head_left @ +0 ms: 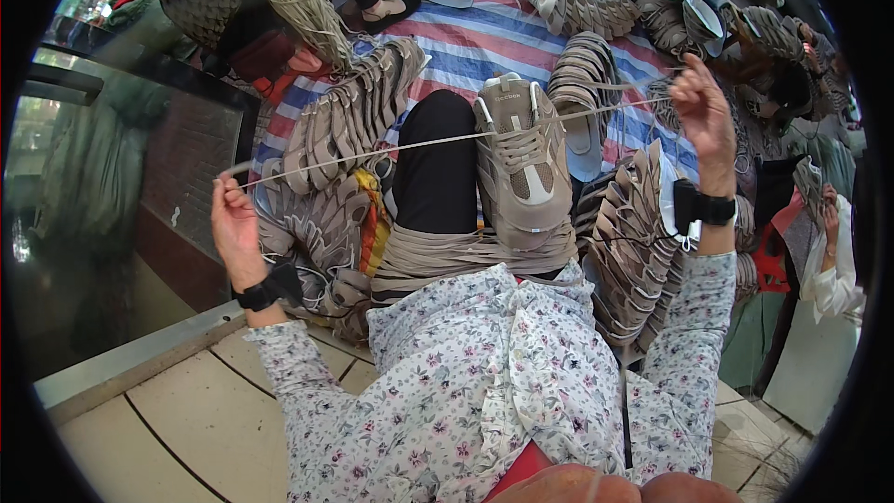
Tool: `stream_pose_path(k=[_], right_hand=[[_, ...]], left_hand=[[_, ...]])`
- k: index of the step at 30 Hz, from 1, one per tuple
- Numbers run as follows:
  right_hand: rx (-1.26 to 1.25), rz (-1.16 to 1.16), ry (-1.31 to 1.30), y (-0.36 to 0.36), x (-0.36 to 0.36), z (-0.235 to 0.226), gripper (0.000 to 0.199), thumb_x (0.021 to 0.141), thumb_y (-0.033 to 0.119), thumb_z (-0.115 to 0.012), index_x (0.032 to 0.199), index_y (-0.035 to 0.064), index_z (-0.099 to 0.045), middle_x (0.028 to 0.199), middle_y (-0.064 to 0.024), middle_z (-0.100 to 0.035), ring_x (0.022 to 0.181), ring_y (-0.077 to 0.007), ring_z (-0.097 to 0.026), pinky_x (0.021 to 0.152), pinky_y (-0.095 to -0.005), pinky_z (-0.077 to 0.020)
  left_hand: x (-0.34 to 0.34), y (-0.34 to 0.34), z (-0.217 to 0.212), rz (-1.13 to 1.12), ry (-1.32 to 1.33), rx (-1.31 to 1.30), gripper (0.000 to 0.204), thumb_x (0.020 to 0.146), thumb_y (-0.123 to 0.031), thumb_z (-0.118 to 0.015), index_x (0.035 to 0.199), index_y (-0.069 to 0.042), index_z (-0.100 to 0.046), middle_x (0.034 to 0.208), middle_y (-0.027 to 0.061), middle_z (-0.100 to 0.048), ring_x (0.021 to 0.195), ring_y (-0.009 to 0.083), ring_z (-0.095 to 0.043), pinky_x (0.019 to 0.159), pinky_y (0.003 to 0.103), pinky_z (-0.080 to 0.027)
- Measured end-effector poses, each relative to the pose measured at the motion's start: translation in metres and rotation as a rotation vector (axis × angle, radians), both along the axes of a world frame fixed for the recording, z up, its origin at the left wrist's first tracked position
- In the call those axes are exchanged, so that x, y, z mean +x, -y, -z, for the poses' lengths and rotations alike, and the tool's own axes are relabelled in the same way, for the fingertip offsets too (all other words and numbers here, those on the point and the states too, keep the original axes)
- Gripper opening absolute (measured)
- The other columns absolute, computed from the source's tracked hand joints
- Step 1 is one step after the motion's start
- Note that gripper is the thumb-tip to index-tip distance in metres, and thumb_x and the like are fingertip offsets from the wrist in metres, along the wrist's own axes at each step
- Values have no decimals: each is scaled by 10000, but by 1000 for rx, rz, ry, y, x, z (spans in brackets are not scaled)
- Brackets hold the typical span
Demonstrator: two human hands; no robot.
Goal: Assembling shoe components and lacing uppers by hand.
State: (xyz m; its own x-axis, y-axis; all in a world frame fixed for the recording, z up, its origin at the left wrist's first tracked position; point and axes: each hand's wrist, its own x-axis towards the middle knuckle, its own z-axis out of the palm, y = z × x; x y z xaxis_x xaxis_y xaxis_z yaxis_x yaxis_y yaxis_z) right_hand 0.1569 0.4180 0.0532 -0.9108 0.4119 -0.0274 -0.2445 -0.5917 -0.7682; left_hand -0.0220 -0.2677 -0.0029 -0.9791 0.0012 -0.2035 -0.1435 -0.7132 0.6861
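In the head view, one beige mesh sneaker [521, 163] is resting on the person's lap, between stacks of grey-brown shoe uppers [349, 126]. The left hand [233, 224] and the right hand [703, 112] are each pinching an end of one pale shoelace [438, 141], stretching it taut across the sneaker. A striped red, white and blue plastic sheet [494, 37] is lying underneath. Another person in white [829, 270] is sitting at the right.

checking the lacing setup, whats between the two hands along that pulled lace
In the head view, the lace runs taut from left hand to right hand, passing through the beige shoe upper on the lap.
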Motion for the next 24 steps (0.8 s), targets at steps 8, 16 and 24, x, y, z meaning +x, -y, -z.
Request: stream_pose_path(k=[8,16,24], right_hand=[[-63,293,17,-167,95,24,317,942,-24,-582,1251,-80,-535,778,-26,-410,634,-115,-356,592,-250,-325],[38,530,117,-234,151,37,253,991,48,-548,1220,-57,-581,816,-51,-529,626,-125,-380,558,-236,-346],[467,489,283,-204,135,35,236,970,146,-622,1169,24,-585,921,-75,-674,659,-88,-559,496,-182,-378]], left_hand=[[-33,77,-34,-130,-95,-106,286,987,-118,-588,1195,75,-555,857,47,-612,652,55,-545,562,160,-482],[-41,130,-53,-227,-120,-166,313,995,-98,-566,1247,84,-538,866,55,-633,669,60,-571,581,165,-503],[-48,156,-40,-144,-211,-307,313,993,-68,-550,1263,89,-531,853,58,-638,678,59,-587,595,153,-498]])
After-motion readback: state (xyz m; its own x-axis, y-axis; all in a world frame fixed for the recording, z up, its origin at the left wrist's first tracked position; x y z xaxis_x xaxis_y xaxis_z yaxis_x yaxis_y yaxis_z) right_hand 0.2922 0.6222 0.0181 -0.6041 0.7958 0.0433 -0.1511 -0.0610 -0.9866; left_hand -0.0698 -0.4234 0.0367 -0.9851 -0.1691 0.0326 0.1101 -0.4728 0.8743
